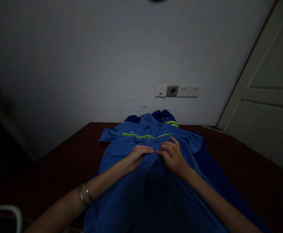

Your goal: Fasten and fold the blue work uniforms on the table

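Observation:
A light-blue short-sleeved work shirt (129, 147) lies spread on the dark red table, its collar toward the wall and yellow-green stripes across the chest. Below the stripes, on the front opening, my left hand (138, 155) pinches the shirt's edge between thumb and fingers. Close beside it, my right hand (171, 157) pinches the opposite edge with thumb and forefinger, the other fingers raised. The fingertips almost meet at the middle of the placket. Whether a button is between them is too small to make out.
Under the shirt lies a darker blue garment (211, 165) with yellow-green stripes. The dark red table (78, 145) reaches the grey wall, which carries sockets and switches (188, 91). A panelled white door (270, 97) stands at right. A white curved bar (16, 210) shows at lower left.

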Demonstrator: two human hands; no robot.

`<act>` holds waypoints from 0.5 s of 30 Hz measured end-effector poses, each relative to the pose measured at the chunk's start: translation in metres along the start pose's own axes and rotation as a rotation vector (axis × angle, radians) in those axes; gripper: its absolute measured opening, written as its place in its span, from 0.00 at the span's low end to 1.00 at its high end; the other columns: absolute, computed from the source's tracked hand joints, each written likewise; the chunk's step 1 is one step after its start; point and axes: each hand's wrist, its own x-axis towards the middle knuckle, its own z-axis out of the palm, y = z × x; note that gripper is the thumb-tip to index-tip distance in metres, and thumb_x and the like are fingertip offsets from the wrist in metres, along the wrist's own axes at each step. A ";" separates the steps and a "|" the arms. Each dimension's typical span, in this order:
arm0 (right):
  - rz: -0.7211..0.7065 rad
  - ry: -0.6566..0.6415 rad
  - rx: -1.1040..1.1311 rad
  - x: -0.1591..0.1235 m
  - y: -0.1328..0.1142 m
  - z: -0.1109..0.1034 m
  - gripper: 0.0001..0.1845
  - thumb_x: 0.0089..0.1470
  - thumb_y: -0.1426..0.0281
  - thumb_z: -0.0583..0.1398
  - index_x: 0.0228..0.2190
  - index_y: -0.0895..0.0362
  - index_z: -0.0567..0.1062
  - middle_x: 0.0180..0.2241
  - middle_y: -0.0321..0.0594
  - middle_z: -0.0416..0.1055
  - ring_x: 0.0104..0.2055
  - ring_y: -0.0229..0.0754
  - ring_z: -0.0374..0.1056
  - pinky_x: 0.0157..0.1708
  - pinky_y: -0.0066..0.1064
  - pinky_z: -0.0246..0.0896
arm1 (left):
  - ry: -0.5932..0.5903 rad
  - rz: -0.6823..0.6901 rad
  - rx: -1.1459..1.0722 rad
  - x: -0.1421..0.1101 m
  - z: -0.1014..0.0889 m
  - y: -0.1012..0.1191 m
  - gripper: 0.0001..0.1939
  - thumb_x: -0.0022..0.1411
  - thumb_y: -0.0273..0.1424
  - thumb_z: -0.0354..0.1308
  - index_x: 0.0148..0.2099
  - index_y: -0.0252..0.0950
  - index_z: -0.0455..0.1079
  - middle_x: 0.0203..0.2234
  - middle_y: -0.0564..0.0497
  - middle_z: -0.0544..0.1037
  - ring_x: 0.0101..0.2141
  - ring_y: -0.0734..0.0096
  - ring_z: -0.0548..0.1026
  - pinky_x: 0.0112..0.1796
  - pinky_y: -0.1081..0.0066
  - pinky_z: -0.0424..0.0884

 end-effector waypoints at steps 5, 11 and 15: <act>-0.088 0.004 -0.002 -0.001 0.004 0.000 0.08 0.55 0.78 0.53 0.31 0.56 0.71 0.32 0.39 0.67 0.41 0.41 0.62 0.52 0.53 0.53 | -0.025 -0.004 -0.011 0.005 -0.005 -0.004 0.06 0.37 0.24 0.65 0.23 0.34 0.73 0.23 0.52 0.75 0.28 0.71 0.70 0.37 0.71 0.63; 0.079 -0.028 0.207 -0.010 0.008 0.005 0.09 0.52 0.77 0.57 0.34 0.53 0.74 0.34 0.40 0.66 0.41 0.42 0.62 0.48 0.46 0.58 | -0.001 -0.061 0.034 0.009 -0.009 -0.003 0.10 0.37 0.27 0.67 0.28 0.31 0.74 0.23 0.51 0.76 0.26 0.72 0.71 0.33 0.71 0.64; 0.429 -0.077 0.463 -0.007 0.006 0.008 0.08 0.52 0.70 0.59 0.36 0.53 0.74 0.38 0.43 0.64 0.43 0.44 0.63 0.42 0.41 0.63 | 0.032 -0.056 0.128 0.010 -0.010 0.003 0.12 0.37 0.28 0.67 0.29 0.29 0.75 0.21 0.51 0.76 0.23 0.74 0.70 0.29 0.73 0.62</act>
